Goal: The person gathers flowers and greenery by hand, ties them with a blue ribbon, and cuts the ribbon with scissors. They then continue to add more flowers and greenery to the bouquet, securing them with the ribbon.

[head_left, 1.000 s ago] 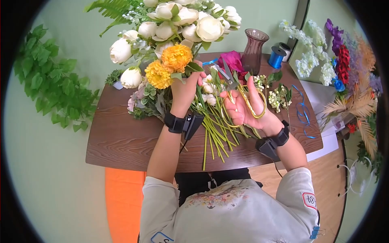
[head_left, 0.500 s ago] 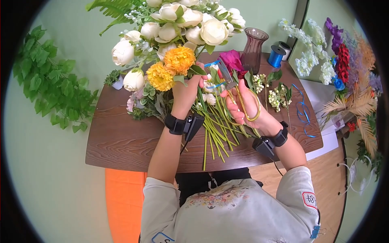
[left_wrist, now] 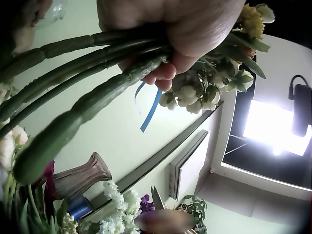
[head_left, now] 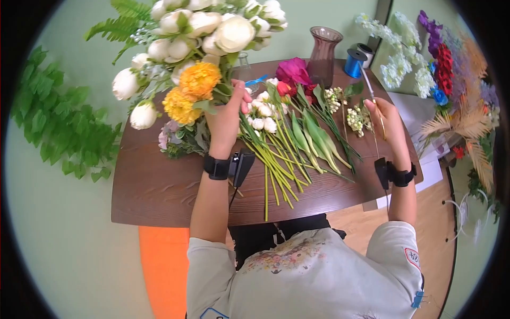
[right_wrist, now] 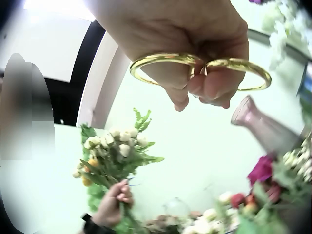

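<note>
Now our left hand (head_left: 226, 119) clutches the bouquet (head_left: 196, 53) stems, while our right hand (head_left: 390, 125) grips the gold scissors (right_wrist: 200, 68).

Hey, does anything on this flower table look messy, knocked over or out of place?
Nothing is spilled or toppled. The vase stands upright, and the left hand holds the bouquet by its stems. The loose stems lie fanned across the table, some poking past its near edge. The right hand holds the scissors.
</note>
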A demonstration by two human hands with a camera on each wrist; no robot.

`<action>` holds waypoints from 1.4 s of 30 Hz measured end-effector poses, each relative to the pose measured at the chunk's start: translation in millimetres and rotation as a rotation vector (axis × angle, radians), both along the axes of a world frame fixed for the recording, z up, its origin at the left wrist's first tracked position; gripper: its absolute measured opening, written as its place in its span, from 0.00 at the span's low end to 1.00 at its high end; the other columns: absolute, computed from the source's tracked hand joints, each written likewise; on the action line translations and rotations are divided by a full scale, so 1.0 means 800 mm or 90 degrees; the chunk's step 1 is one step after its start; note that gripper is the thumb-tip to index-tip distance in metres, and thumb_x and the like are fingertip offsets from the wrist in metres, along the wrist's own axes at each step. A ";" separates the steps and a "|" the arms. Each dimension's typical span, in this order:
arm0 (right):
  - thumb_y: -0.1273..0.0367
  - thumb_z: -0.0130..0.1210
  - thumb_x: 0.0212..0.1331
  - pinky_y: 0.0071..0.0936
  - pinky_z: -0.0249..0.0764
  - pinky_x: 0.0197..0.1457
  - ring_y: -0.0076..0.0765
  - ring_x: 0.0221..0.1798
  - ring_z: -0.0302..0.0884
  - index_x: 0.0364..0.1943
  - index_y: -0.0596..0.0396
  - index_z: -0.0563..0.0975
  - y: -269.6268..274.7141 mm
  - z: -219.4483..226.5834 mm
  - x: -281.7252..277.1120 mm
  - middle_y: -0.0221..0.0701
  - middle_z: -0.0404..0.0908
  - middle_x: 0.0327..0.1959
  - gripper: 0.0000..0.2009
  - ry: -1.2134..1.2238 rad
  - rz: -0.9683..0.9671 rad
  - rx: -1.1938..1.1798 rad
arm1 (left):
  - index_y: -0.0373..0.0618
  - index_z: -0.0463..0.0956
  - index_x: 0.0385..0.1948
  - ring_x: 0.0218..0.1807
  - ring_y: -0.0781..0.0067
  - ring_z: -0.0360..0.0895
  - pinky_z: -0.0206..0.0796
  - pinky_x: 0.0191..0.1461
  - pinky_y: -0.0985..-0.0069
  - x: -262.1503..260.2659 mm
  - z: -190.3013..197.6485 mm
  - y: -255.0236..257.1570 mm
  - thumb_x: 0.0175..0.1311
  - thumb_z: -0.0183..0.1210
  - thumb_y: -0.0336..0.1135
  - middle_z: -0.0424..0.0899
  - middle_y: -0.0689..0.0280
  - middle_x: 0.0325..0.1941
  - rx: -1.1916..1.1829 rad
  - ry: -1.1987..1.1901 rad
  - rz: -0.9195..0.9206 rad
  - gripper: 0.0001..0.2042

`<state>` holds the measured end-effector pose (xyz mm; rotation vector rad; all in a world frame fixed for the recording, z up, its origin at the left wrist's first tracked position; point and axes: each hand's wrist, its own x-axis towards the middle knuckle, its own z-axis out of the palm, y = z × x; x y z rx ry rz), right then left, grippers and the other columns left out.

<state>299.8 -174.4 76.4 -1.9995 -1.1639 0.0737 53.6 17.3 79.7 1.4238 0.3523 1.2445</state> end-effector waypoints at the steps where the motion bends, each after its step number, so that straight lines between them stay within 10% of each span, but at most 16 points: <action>1: 0.55 0.46 0.54 0.30 0.59 0.17 0.33 0.12 0.61 0.20 0.63 0.70 -0.012 -0.006 0.016 0.33 0.65 0.09 0.21 -0.130 -0.077 -0.032 | 0.39 0.68 0.26 0.17 0.84 0.62 0.55 0.20 0.86 0.002 -0.001 -0.001 0.56 0.49 0.28 0.69 0.68 0.17 -0.007 -0.012 0.001 0.03; 2: 0.54 0.47 0.53 0.37 0.64 0.23 0.48 0.17 0.67 0.20 0.64 0.71 -0.025 -0.010 0.027 0.44 0.70 0.14 0.22 -0.201 -0.148 -0.102 | 0.38 0.68 0.26 0.16 0.83 0.62 0.55 0.20 0.86 0.003 -0.001 -0.001 0.56 0.49 0.27 0.69 0.68 0.17 0.007 -0.005 0.002 0.02; 7: 0.52 0.47 0.50 0.41 0.70 0.32 0.54 0.30 0.73 0.19 0.62 0.74 -0.078 -0.061 0.057 0.49 0.74 0.23 0.23 -0.270 -0.325 -0.299 | 0.38 0.68 0.27 0.16 0.83 0.62 0.55 0.20 0.86 0.014 -0.001 -0.009 0.56 0.49 0.26 0.69 0.67 0.17 0.005 -0.004 -0.019 0.02; 23: 0.56 0.51 0.47 0.41 0.71 0.35 0.53 0.33 0.74 0.31 0.61 0.70 -0.083 -0.156 0.093 0.48 0.76 0.26 0.19 -0.291 -0.256 -0.443 | 0.38 0.67 0.25 0.16 0.84 0.63 0.56 0.22 0.87 -0.005 0.001 -0.005 0.57 0.49 0.30 0.70 0.68 0.17 0.014 0.016 -0.034 0.05; 42: 0.73 0.31 0.53 0.37 0.68 0.42 0.53 0.40 0.71 0.47 0.71 0.60 -0.082 -0.177 0.128 0.53 0.72 0.37 0.18 -0.280 -0.033 -0.576 | 0.38 0.68 0.29 0.17 0.82 0.65 0.56 0.22 0.86 -0.007 0.007 -0.011 0.54 0.50 0.25 0.70 0.66 0.18 0.011 0.025 -0.024 0.03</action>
